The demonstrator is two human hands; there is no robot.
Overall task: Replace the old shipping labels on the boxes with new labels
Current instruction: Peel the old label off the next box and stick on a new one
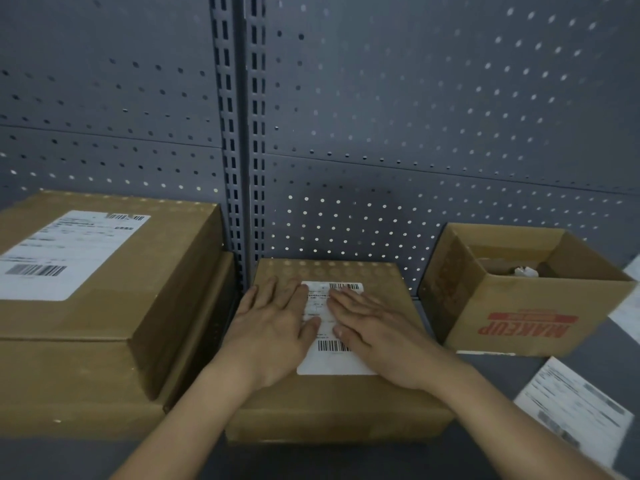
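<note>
A closed brown cardboard box [332,407] sits in the middle of the grey shelf. A white shipping label [329,362] with barcodes lies flat on its top. My left hand [277,327] rests palm down on the label's left edge and the box top, fingers spread. My right hand [384,337] presses flat on the label's right half. Neither hand grips anything. On the left, two stacked brown boxes [145,323] stand, the upper one bearing a large white label [65,254].
An open box printed "MAKEUP" [526,306] stands at the right, with crumpled paper inside. Loose label sheets [575,410] lie on the grey shelf at the right front. A grey pegboard wall [415,116] rises directly behind the boxes.
</note>
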